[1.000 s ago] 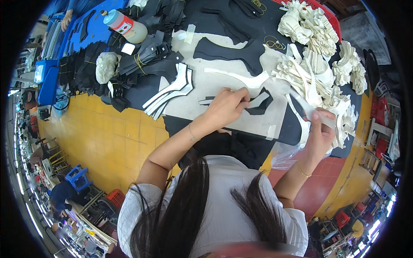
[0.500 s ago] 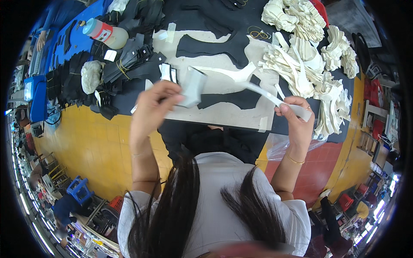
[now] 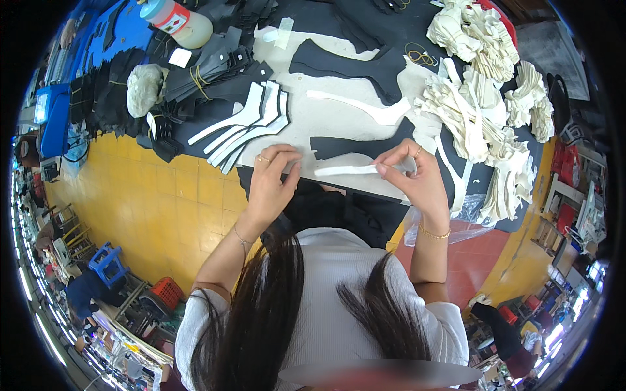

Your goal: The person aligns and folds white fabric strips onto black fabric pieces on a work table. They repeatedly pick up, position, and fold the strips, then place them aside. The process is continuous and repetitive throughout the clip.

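Observation:
My right hand (image 3: pixel 417 177) is closed in a pinch on one end of a white curved fabric strip (image 3: pixel 345 170), which reaches leftward over the near edge of a pale board (image 3: pixel 293 137). Just above the strip lies a black cut piece (image 3: pixel 362 146). My left hand (image 3: pixel 270 186) is open and empty at the board's front edge, thumb and fingers apart. Farther up the board are a white curved piece (image 3: pixel 366 109) and a larger black piece (image 3: pixel 345 68). Several white-faced, dark-edged pieces (image 3: pixel 251 130) lie fanned out beyond my left hand.
Bundles of cream fabric pieces (image 3: pixel 486 111) cover the table's right side. Banded black pieces (image 3: pixel 208 75), a white fluffy bundle (image 3: pixel 145 90) and a plastic bottle (image 3: pixel 179 25) stand at the left. Clear plastic (image 3: pixel 450 225) hangs at the front right edge.
My left hand has let go of a pale piece and moved right and down. My right hand has brought the white strip left and lower. White-faced pieces now show fanned out at the left.

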`<state>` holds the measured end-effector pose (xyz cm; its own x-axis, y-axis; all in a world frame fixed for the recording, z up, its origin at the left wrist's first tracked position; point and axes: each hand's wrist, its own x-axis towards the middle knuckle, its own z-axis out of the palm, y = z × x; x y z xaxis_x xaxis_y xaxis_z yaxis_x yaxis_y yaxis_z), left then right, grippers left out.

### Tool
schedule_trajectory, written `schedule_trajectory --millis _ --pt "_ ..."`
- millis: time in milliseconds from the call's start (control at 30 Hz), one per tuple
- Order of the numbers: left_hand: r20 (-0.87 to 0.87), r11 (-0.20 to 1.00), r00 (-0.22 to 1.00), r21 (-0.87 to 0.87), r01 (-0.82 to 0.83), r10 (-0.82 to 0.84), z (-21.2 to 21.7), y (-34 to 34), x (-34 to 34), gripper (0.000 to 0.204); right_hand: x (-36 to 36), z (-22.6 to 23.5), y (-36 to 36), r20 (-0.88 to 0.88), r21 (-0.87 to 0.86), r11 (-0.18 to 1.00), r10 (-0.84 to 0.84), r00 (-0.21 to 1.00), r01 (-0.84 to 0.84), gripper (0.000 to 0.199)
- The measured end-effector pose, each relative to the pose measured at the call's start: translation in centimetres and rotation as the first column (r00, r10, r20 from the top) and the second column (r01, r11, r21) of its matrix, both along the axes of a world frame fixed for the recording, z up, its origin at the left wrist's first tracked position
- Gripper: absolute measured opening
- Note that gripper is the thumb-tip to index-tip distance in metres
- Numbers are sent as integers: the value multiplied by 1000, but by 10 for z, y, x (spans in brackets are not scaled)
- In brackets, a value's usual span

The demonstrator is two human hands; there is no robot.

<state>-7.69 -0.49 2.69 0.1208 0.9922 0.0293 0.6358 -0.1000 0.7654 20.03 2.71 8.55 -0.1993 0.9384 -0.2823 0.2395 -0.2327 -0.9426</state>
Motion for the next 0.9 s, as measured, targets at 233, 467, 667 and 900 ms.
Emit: schedule_trajectory --millis 233,467,667,900 --pt "-20 977 997 196 81 -79 -19 -20 -2 22 -1 -15 20 -37 -58 998 9 999 -11 17" --pt "-77 971 993 215 108 -93 -23 -22 0 24 -5 -14 21 -43 -94 995 -23 999 18 16" --pt "-145 964 981 217 155 -126 -25 -23 2 31 -5 -23 24 39 -57 998 -6 999 8 15" --pt "-266 958 953 202 203 -146 -24 -27 7 42 2 -34 26 81 -31 999 14 997 -12 14"
